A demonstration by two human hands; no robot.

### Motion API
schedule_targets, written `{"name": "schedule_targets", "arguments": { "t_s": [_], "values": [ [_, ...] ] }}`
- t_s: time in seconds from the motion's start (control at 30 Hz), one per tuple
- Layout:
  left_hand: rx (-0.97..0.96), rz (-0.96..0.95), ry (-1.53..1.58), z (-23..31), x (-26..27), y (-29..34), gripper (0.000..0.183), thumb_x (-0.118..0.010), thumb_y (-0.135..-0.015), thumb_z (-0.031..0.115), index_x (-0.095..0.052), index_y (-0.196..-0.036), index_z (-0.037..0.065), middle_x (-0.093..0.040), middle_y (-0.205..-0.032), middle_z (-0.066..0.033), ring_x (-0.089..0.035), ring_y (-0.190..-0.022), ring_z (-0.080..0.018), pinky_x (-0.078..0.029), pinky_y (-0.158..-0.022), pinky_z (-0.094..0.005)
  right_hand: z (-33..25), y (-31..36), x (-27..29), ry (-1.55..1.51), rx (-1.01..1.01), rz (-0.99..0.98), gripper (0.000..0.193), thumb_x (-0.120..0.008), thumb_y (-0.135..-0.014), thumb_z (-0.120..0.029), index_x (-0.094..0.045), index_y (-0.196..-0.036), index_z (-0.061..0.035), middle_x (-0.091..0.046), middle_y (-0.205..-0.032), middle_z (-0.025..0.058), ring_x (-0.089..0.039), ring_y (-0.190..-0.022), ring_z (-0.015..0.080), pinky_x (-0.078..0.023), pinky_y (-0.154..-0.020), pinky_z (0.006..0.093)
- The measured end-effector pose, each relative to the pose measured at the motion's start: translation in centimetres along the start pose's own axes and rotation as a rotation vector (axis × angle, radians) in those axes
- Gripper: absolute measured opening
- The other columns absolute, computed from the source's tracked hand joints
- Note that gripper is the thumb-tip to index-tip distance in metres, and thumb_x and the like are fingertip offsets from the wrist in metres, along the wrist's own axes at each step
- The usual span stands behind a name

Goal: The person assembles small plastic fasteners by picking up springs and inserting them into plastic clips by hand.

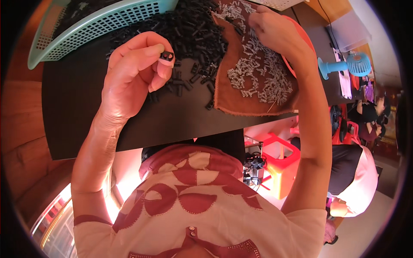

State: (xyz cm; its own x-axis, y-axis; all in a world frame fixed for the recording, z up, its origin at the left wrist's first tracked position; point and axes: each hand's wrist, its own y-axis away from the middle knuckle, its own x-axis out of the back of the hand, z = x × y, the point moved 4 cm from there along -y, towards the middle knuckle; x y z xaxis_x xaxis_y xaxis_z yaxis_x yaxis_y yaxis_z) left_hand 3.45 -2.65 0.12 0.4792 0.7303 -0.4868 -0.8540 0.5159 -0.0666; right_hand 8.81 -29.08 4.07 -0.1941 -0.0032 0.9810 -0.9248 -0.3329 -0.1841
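Observation:
Over the left part of the table, my left hand pinches a small black plastic piece between thumb and fingertips, its end with two holes facing up. Beyond it lies a heap of similar black pieces. My right hand is at the far right, fingers drawn together over small metal springs. Whatever those fingers hold is too small or hidden to make out. The springs are spread loosely over a brown cloth, just right of the black heap.
A pale green perforated basket stands at the far left, holding dark pieces. Under my right forearm shows the rim of a red tray. A blue small fan sits farther right. A red stool is below the dark table; other people sit at right.

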Motion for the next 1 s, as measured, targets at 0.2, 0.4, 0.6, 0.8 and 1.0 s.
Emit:
{"name": "schedule_targets", "arguments": {
  "t_s": [0.2,0.4,0.6,0.8,1.0],
  "values": [
    [0.006,0.008,0.004,0.1,0.0,0.2,0.02,-0.054,-0.09,0.021,-0.06,-0.088,0.002,-0.056,-0.073,-0.0002,-0.046,-0.061,-0.007,-0.033,-0.052,-0.0217,0.9,0.1,2.0,-0.063,0.028,-0.114,0.012,-0.054,-0.079,-0.007,-0.063,-0.085,-0.0004,-0.062,-0.09,0.0215,-0.061,-0.085,0.0397,-0.048,-0.075,0.0472],
    [0.036,0.04,-0.011,0.2,0.4,0.0,0.019,-0.055,-0.089,0.02,-0.06,-0.086,0.002,-0.056,-0.073,0.0,-0.046,-0.061,-0.0068,-0.033,-0.053,-0.0214,2.5,-3.9,-0.6,-0.087,0.094,0.006,0.016,-0.053,-0.08,-0.004,-0.064,-0.091,0.0003,-0.063,-0.089,0.0208,-0.061,-0.085,0.04,-0.048,-0.075,0.0448],
    [0.064,0.045,0.015,0.1,0.3,0.1,0.018,-0.055,-0.089,0.02,-0.061,-0.086,0.004,-0.056,-0.073,0.0007,-0.047,-0.062,-0.0061,-0.033,-0.053,-0.0209,5.4,-5.2,-5.1,0.024,0.11,0.071,0.018,-0.057,-0.087,-0.014,-0.066,-0.1,-0.0055,-0.065,-0.094,0.0143,-0.061,-0.091,0.0358,-0.049,-0.079,0.0456],
    [0.054,0.05,0.029,0.0,0.2,0.0,0.017,-0.055,-0.09,0.02,-0.06,-0.087,0.004,-0.056,-0.074,0.0011,-0.047,-0.063,-0.0062,-0.032,-0.052,-0.0208,5.2,-5.5,-5.4,-0.001,0.134,0.131,0.012,-0.056,-0.086,-0.011,-0.063,-0.091,-0.0026,-0.064,-0.087,0.0151,-0.061,-0.088,0.0362,-0.048,-0.074,0.0454],
    [0.082,0.106,0.044,-0.2,-0.1,-0.3,0.021,-0.051,-0.095,0.021,-0.058,-0.089,0.002,-0.053,-0.074,-0.0016,-0.044,-0.058,-0.0088,-0.031,-0.05,-0.0224,5.1,-2.8,-3.9,-0.254,0.08,0.273,0.013,-0.059,-0.084,-0.013,-0.063,-0.085,-0.0011,-0.065,-0.08,0.0172,-0.063,-0.075,0.0342,-0.05,-0.067,0.0418]
  ]
}}
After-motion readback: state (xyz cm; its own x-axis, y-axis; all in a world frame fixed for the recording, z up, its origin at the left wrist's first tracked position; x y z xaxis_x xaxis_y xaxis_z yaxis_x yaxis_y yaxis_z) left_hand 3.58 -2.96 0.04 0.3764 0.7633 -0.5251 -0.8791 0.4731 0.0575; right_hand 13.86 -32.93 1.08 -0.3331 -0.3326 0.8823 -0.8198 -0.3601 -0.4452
